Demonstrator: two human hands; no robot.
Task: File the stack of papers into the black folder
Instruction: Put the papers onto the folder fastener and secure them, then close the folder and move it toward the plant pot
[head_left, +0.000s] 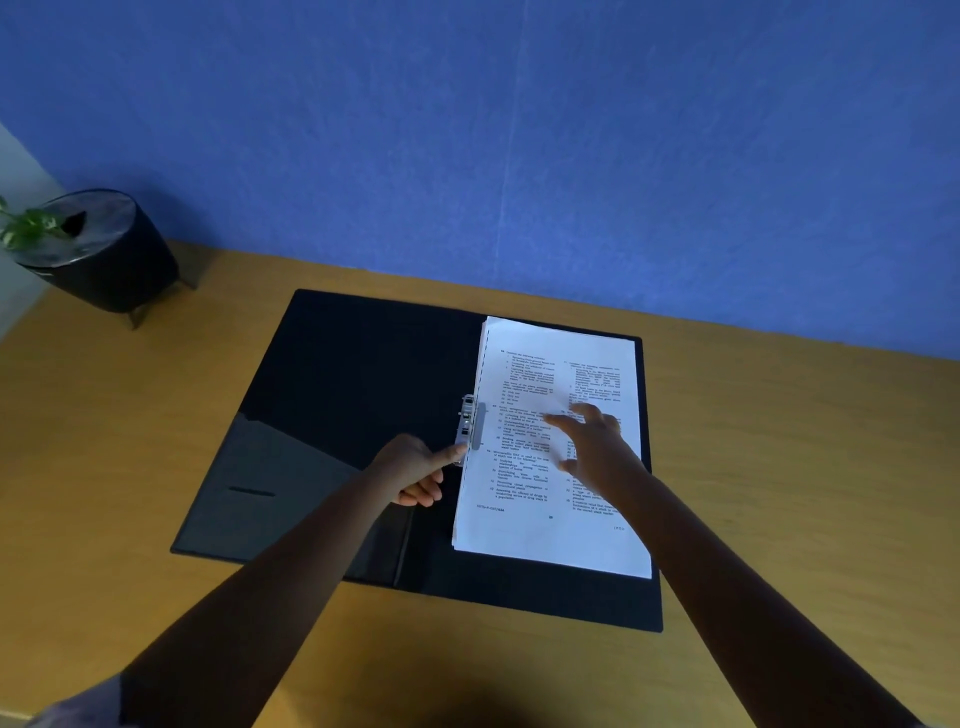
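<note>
Flat black plastic folder (332, 415) lies open on the tan wooden table (779, 467). Stack of white printed A4 papers (561, 530) sits on the folder's right-hand panel, left edge tucked against the small silver metal spring clip (469, 423) at the spine. Sheets look squared up; a few edges fan slightly at the near left corner.

Left hand (415, 470): index finger extended, tip touching the near end of the clip, other fingers curled into the palm. Not pinching anything that I can see. Right hand (592, 441): fingers spread, palm down on the middle of the top sheet; looks like it's pinning the stack, though the hand is motion-blurred so contact pressure is a guess.

Step in hand, as I read it: securing the stack under the clip. Can't tell whether the clip bar is already down on the paper or raised.

Next move calls for: keep the right hand flat so sheets don't creep off the spine, press or flip the clip closed with the left finger, check the stack edge is fully under it. Then lift the left cover over and close.

Risk: loose near-corner sheets slipping out of the clamp.

Off-task: round black planter (104, 260) with a green plant, far left, well apart.
</note>
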